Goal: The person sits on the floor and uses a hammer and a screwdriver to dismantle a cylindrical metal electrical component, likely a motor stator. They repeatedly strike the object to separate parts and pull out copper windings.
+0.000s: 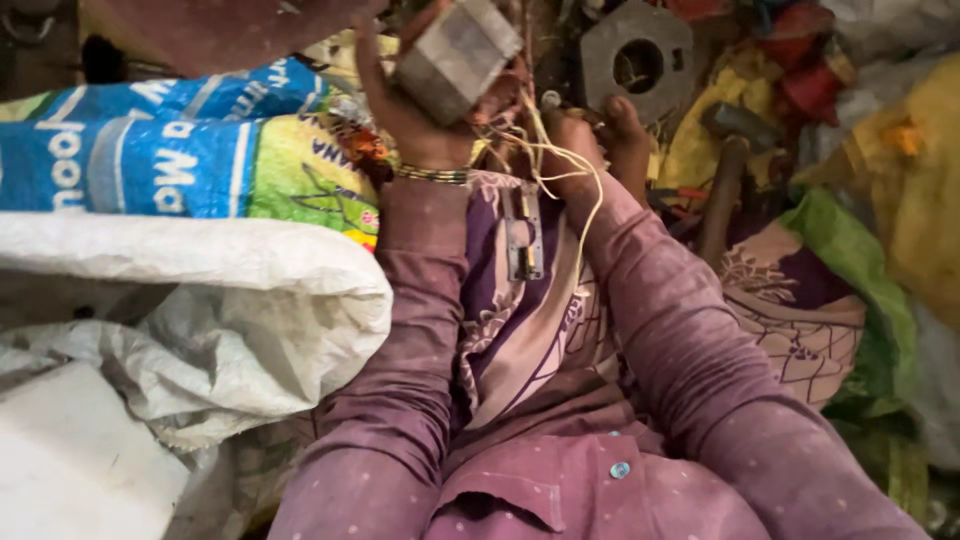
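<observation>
Ideally, the left hand [405,105] keeps its closed grip on the metal transformer core [458,55] while the right hand [590,140], pinching the pale wires [560,165], pulls steadily.

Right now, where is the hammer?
In the head view, the hammer lies at upper right, just right of the right hand, below the grey metal plate with the round hole.

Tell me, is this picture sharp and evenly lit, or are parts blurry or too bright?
Head view: the metal block in the left hand is smeared by motion blur; the right hand by the pale wires is softer too; the white sack is nearly washed out; the top corners fall into shadow.
</observation>
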